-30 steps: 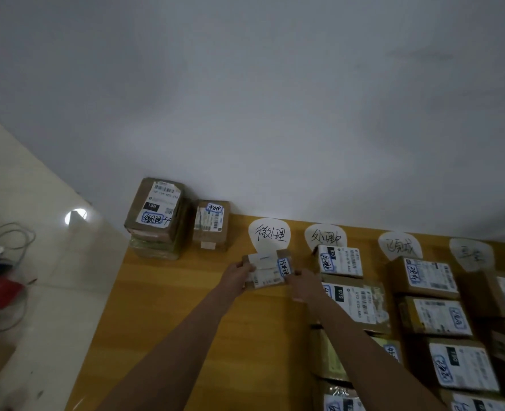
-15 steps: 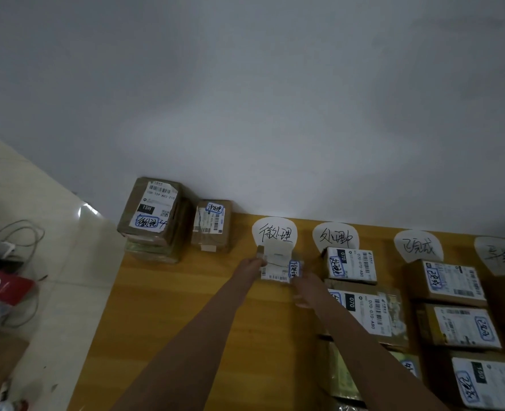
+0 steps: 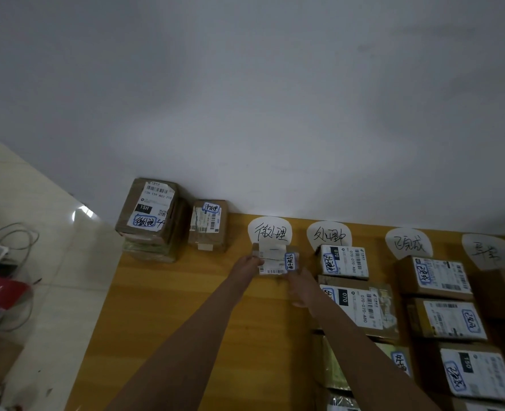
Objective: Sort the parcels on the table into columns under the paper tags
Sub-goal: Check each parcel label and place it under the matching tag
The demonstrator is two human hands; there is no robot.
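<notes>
Parcel (image 3: pixel 345 261) under the second tag (image 3: pixel 329 235) reads "070-070-A80".

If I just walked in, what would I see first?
Two bare arms reach across the wooden table; the left hand and the right hand meet at a small parcel just under the leftmost paper tag. To the right, columns of parcels sit under other tags.

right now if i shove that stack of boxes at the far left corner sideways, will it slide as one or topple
The stack may shear rather than slide as one: its top box sits skewed on the ones below. The boxes look stiff, taped cardboard, so they should not crumple. The wooden table looks smooth, so a low push probably slides it; a high one likely tips the top box off.
</notes>
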